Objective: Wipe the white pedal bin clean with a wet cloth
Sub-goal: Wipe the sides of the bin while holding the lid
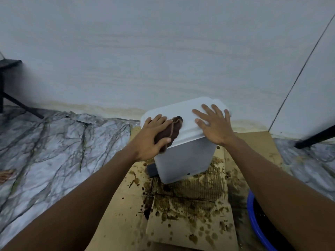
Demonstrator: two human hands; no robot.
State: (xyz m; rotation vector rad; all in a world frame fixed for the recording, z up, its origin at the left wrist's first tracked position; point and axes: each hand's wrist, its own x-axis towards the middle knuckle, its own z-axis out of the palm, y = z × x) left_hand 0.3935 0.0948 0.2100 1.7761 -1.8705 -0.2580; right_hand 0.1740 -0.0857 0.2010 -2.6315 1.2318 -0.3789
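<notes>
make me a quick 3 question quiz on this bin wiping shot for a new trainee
1. True or false: the left hand presses a brown cloth on the lid of the white pedal bin.
2. What is the right hand doing? A) lifting the lid B) resting flat on the lid C) dipping into the blue basin
3. Fill in: the bin stands on stained ____.

Key: 1 true; 2 B; 3 cardboard

Bin (183, 156) on cardboard (126, 223), basin (253, 223) right.
</notes>
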